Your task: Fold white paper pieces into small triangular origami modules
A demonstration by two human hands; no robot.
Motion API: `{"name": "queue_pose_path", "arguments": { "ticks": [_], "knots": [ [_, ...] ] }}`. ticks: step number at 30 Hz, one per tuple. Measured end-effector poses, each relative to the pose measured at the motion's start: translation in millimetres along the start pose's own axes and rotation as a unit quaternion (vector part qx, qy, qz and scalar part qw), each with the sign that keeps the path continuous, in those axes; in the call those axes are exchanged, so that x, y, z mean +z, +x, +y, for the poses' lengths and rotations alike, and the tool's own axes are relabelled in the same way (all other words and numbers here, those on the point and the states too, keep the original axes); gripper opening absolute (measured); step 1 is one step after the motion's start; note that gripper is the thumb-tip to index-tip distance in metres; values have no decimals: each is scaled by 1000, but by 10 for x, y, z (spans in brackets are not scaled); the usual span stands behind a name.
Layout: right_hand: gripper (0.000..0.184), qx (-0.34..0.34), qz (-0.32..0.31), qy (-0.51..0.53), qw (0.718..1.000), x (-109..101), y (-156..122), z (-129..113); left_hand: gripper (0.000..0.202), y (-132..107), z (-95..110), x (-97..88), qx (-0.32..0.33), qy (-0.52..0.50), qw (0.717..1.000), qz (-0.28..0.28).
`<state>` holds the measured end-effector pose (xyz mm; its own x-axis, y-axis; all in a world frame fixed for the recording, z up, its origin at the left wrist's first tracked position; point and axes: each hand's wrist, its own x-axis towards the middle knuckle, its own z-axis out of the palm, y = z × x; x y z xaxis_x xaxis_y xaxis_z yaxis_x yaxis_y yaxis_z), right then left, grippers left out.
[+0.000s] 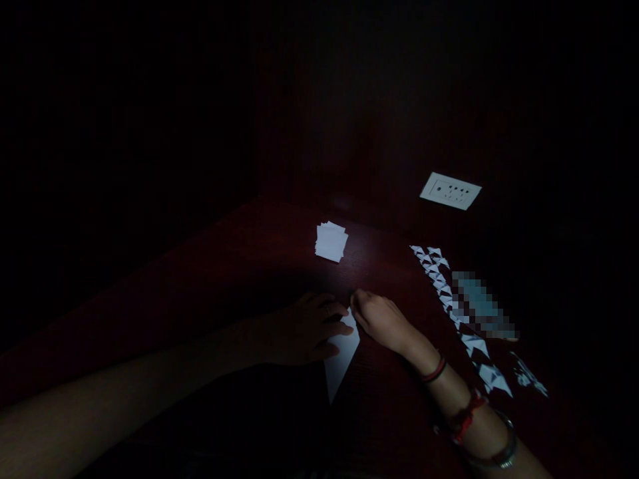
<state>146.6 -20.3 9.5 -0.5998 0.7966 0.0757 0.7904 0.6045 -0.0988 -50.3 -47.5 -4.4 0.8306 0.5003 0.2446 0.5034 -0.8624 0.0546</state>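
A white sheet of paper point(341, 362), folded to a point toward me, lies on the dark red table point(239, 266). My left hand point(302, 328) rests flat on its left part with fingers stretched out, pressing it down. My right hand point(380, 319) is curled at the paper's upper right corner, fingertips pinched on its edge. Red bands and a bracelet sit on my right wrist.
A small stack of white paper squares point(331, 241) lies beyond my hands. A row of several folded white paper pieces point(449, 299) runs along the right side, beside a blurred bluish object point(482, 306). A white wall socket plate point(450, 191) is at the back right. The room is very dark.
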Motion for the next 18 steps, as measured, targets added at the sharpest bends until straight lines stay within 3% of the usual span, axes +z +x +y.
{"name": "queue_pose_path", "arguments": {
  "ticks": [18],
  "knots": [
    [17,30,15,-38,999,60,35,57,35,-4,8,-24,-7,2,1000,-29]
  ]
}}
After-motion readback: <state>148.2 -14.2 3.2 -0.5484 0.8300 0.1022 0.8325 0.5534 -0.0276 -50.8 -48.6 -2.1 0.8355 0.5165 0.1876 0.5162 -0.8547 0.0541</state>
